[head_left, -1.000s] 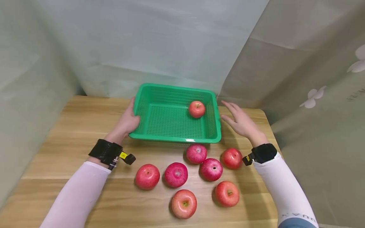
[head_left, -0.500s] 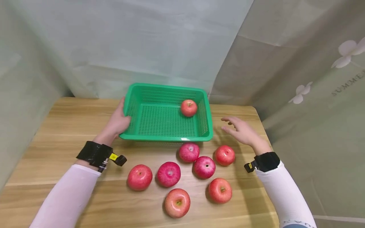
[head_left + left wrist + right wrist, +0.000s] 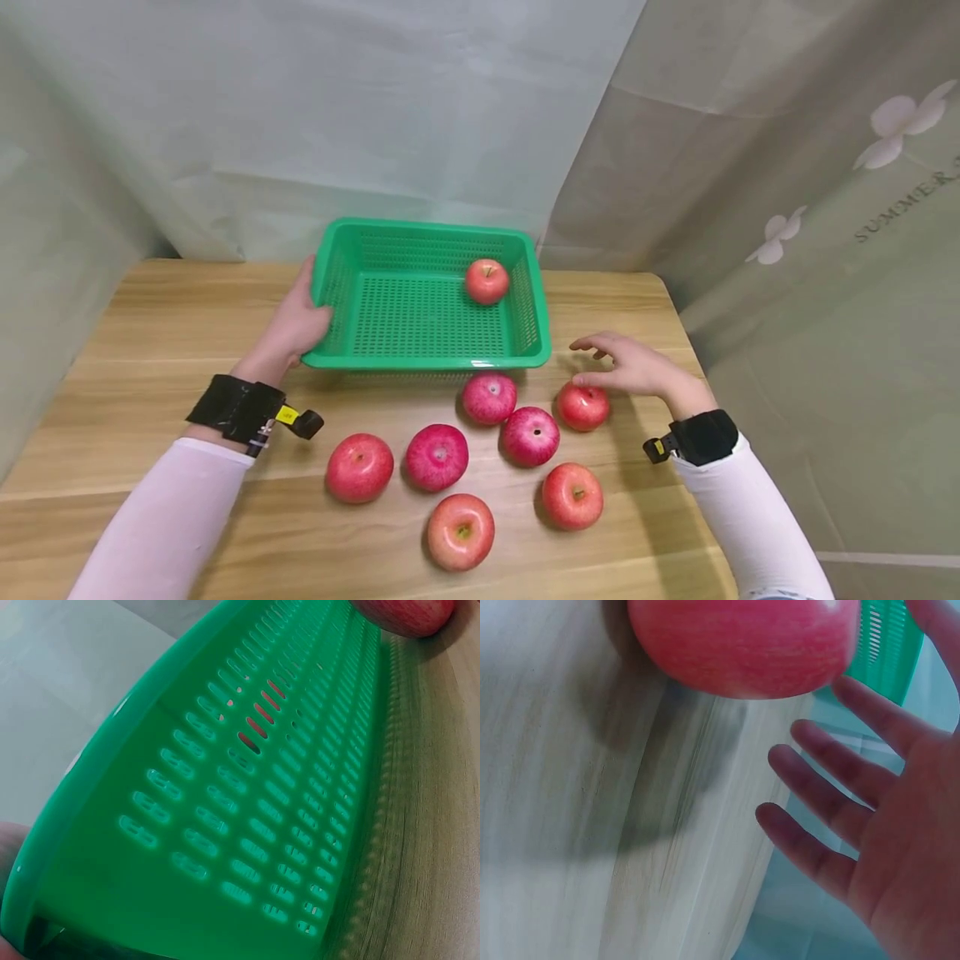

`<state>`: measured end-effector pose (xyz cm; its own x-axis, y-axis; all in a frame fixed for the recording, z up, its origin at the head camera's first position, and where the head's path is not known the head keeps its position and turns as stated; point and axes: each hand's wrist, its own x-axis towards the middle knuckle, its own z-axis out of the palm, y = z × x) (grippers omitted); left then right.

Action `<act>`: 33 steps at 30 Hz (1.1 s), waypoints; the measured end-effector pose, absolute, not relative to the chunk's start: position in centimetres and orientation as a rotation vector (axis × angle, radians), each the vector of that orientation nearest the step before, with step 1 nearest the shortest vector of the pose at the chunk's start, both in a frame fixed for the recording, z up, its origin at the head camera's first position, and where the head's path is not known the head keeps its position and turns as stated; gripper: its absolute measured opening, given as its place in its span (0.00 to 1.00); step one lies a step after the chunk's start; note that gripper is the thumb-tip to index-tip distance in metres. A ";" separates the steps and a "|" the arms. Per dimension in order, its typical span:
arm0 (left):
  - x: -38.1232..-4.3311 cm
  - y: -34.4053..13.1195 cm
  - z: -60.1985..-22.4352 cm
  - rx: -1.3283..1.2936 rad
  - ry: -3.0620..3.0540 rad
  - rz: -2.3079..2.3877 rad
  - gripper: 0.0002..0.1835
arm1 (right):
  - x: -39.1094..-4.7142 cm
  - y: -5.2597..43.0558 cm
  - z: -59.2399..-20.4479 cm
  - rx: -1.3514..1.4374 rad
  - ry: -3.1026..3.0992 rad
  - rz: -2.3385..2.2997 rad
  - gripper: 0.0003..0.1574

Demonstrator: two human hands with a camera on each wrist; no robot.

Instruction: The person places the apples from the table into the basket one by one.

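Note:
A green perforated plastic basket stands at the back of the table, with one red apple inside near its right end. My left hand grips the basket's left rim, thumb over the edge; the left wrist view shows the slotted side wall close up. My right hand hovers at a red apple right of the basket, thumb overlapping its top. In the right wrist view that apple lies beside the spread, slightly bent fingers, which are not wrapped around it.
Two dark pink apples lie in front of the basket. Another dark pink apple and a red one lie to their left. Nearer the front are two lighter red apples. Pale curtains hang behind the wooden table.
My right hand has moved from beside the basket's right rim toward the front, down to the red apple. The left hand keeps its grip on the basket. The head view has shifted slightly.

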<state>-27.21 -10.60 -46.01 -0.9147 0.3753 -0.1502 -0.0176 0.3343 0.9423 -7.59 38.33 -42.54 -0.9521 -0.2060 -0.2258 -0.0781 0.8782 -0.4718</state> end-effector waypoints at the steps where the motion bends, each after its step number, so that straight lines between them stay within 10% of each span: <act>1: -27.2 -10.6 -46.0 0.320 2.258 1.610 0.53 | -7.5 38.3 -42.6 -0.212 2.768 -0.686 0.44; 33: -26.8 -10.6 -45.5 0.318 2.255 1.618 0.53 | -5.7 35.6 -43.5 -0.337 2.616 -0.663 0.53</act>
